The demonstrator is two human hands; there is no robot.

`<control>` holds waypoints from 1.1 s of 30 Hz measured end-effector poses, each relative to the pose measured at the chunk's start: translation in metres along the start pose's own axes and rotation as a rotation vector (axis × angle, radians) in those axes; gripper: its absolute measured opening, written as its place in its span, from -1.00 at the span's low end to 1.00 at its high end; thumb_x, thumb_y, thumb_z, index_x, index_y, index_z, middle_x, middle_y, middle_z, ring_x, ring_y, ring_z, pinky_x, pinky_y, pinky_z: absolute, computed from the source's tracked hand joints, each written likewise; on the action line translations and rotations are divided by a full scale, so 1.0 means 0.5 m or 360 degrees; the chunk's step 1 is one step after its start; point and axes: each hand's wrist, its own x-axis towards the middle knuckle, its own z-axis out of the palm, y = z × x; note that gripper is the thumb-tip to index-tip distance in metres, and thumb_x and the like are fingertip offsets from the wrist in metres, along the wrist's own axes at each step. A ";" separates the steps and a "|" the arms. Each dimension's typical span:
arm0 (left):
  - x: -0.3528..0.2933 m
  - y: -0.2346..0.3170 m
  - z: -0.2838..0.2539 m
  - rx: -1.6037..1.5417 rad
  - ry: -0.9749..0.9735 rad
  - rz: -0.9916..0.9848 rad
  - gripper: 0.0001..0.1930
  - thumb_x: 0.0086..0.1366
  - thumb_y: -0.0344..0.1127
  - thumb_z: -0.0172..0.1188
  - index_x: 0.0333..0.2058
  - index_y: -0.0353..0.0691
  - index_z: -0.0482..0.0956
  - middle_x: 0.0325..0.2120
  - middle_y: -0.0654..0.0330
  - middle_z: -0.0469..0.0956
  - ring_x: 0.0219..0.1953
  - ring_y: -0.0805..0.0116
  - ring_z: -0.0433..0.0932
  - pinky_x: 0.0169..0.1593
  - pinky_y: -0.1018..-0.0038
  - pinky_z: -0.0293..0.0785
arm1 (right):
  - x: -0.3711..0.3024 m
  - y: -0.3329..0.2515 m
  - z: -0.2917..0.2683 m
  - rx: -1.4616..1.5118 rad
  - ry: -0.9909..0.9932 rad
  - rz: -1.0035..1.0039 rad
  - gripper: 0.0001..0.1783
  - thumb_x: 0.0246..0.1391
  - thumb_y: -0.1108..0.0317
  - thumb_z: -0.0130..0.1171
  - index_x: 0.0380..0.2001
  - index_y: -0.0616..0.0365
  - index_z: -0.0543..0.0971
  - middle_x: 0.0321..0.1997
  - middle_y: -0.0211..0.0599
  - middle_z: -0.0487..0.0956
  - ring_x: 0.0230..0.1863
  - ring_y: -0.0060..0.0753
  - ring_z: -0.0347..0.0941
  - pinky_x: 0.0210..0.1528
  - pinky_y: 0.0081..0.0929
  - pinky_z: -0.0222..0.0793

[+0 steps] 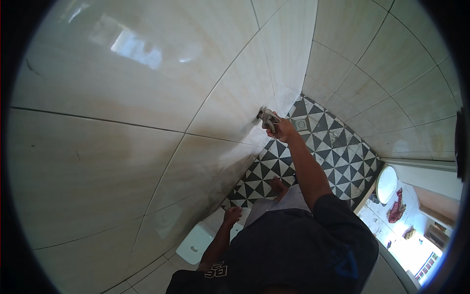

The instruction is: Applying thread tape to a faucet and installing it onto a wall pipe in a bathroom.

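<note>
My right hand [281,130] reaches forward, its fingers wrapped round a grey-beige object [269,119] that is pressed against the tiled wall [225,110]. The object looks like a crumpled rag, but its kind is not clear. Down by my left side, my left hand [233,215] is closed, the fingers curled in. It hangs beside the white toilet cistern [195,249], which has a round flush button on top. Whether anything sits inside those fingers is hidden. Dull, smeared patches mark the wall tiles low down.
A black-and-white triangle-patterned floor [323,152] runs to the corner, with a square drain [301,124] set in it. Beyond the doorway sill at right stand a white round bucket or basin [386,184] and a dark red cloth [397,208]. My bare foot [279,186] is near the wall.
</note>
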 end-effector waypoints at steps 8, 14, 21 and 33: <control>0.008 0.084 0.031 -0.0054 0.0008 0.0152 -0.60 0.33 -0.06 0.24 -0.03 -0.26 0.59 -0.31 0.22 0.60 -0.37 0.46 0.58 -0.30 0.47 0.52 | -0.071 0.001 0.031 -0.0762 0.0808 -0.1117 -0.36 0.34 -0.15 -0.02 0.07 0.28 0.48 -0.19 -0.04 0.65 -0.10 -0.12 0.62 -0.05 -0.18 0.53; 0.010 0.101 0.033 -0.0030 0.0018 0.0198 -0.62 0.34 -0.07 0.24 -0.04 -0.25 0.59 -0.36 0.25 0.60 -0.38 0.50 0.56 -0.32 0.50 0.50 | -0.077 -0.013 0.063 -0.1598 0.0769 -0.1673 -0.33 0.13 -0.10 0.31 0.02 0.31 0.51 -0.10 0.09 0.65 -0.07 0.04 0.62 -0.01 -0.17 0.52; -0.008 0.039 0.007 0.0075 0.0006 0.0054 -0.63 0.34 -0.07 0.25 -0.08 -0.26 0.61 -0.37 0.24 0.60 -0.39 0.46 0.56 -0.33 0.45 0.50 | -0.030 0.009 0.036 -0.1243 0.0731 -0.1071 -0.34 0.19 -0.22 0.18 -0.13 0.28 0.59 -0.33 -0.10 0.70 -0.32 -0.15 0.68 -0.22 -0.30 0.59; 0.024 0.073 0.044 0.0075 -0.0005 -0.0002 -0.58 0.30 -0.05 0.29 -0.02 -0.23 0.58 -0.29 0.25 0.62 -0.34 0.47 0.60 -0.34 0.48 0.53 | -0.022 0.048 0.024 0.0058 0.0507 0.0006 -0.20 0.18 -0.36 0.09 -0.02 0.29 0.47 -0.15 -0.01 0.62 -0.12 -0.11 0.63 -0.07 -0.29 0.55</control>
